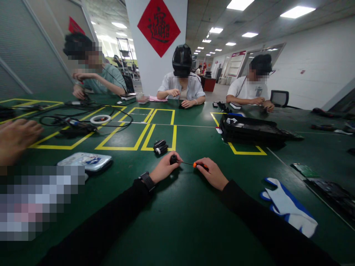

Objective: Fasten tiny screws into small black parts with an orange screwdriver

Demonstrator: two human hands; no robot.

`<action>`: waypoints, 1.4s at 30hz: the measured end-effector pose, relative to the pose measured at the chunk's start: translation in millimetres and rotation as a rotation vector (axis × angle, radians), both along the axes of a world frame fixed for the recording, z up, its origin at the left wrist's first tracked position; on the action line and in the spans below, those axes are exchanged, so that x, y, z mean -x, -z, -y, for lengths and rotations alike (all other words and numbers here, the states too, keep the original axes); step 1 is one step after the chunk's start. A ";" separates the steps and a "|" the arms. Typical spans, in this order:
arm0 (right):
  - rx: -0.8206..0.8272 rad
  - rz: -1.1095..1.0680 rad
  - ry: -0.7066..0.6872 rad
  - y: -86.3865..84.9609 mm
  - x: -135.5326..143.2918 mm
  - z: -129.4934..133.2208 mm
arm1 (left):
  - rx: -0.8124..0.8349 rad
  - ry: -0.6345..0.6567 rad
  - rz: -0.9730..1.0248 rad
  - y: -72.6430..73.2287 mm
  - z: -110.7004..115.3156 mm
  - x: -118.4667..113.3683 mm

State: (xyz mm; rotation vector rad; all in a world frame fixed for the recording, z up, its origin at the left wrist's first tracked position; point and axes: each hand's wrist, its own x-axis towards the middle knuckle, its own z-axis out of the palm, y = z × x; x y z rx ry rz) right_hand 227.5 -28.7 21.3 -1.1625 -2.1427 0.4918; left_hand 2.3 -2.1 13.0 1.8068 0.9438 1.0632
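My right hand is closed round the orange and black handle of a screwdriver. Its thin shaft points left, toward my left hand. Those left fingers are closed on a small black cylindrical part, and the screwdriver's tip reaches it or lies very close; I cannot tell whether it is seated. Just beyond my left hand, a few similar black cylinders lie together on the green table.
A phone in a patterned case lies left, near another person's hand. Cables spread behind it. Black casings stand right of centre, with a white-blue glove and circuit board nearer. Three people sit opposite.
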 end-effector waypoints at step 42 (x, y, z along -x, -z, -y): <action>-0.007 0.012 0.050 4.4 -1.9 -3.9 | 0.010 -0.048 -0.092 -8.0 6.8 -1.9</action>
